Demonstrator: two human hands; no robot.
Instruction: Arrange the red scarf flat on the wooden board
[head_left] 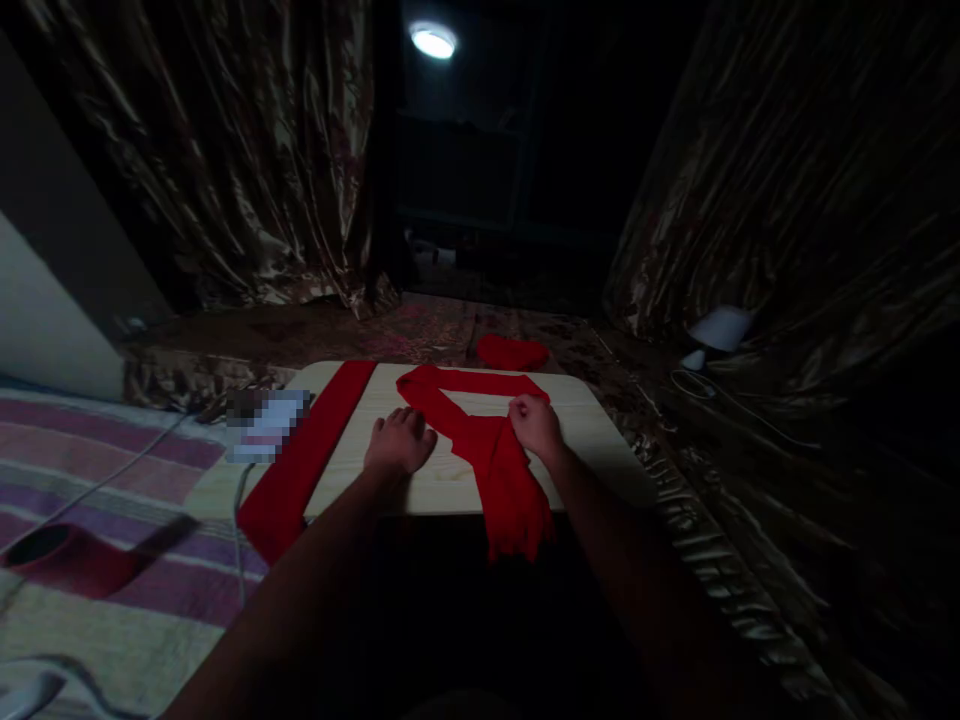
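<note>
A red scarf (pixel 491 450) lies bent on a low wooden table (pixel 442 480), its fringed end hanging over the near edge. My right hand (pixel 534 424) is closed, pinching the scarf at its fold on the right. My left hand (pixel 400 441) rests on the wood with curled fingers, touching the scarf's left edge. A second red scarf (pixel 307 455) lies flat as a long strip along the table's left side. A small bundle of red cloth (pixel 512 352) sits on the floor just beyond the table.
A blurred flat object (pixel 266 424) lies on the table's left corner with a cable running off it. A striped blanket (pixel 112 480) and a dark red mug (pixel 71 556) are at left. Shiny curtains (pixel 787 200) hang around; a white lamp (pixel 720 328) stands at right.
</note>
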